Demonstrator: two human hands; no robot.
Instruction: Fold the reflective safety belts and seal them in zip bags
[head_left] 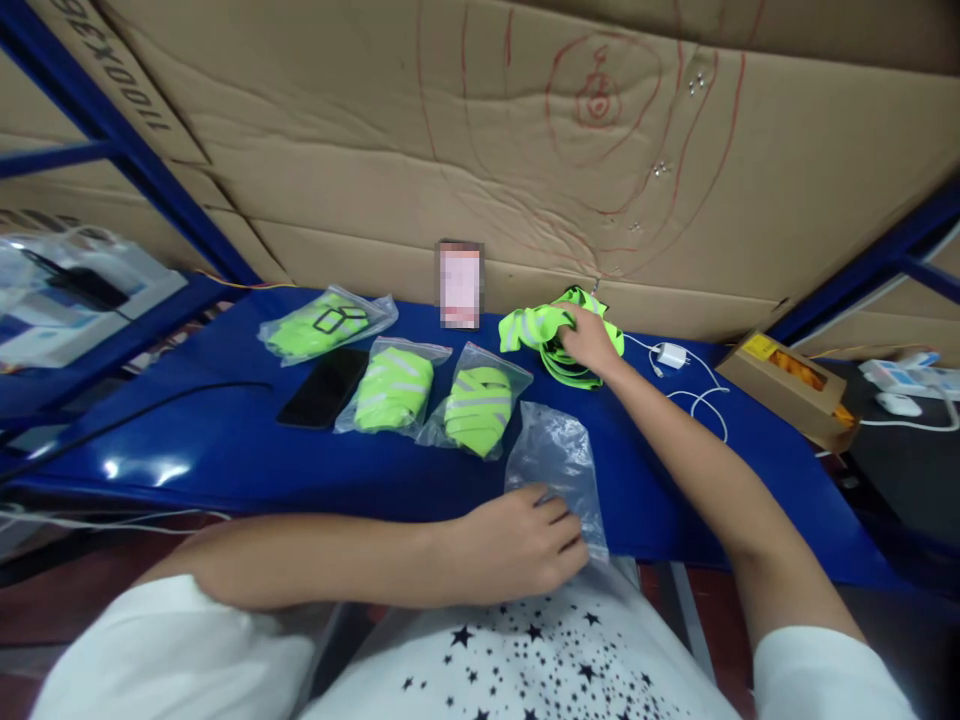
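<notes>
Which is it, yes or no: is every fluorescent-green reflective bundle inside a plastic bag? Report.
No, one fluorescent-green reflective bundle is loose at the back, outside the clear plastic bag in front of it.

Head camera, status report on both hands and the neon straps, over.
Right hand gripping neon straps. Left hand on flat clear bag, grip unclear. White charger right of straps; nothing seen blocking either hand.

Upright screen (460,287) illegible under blur, clear bag (559,445) partly behind left hand (525,545)
</notes>
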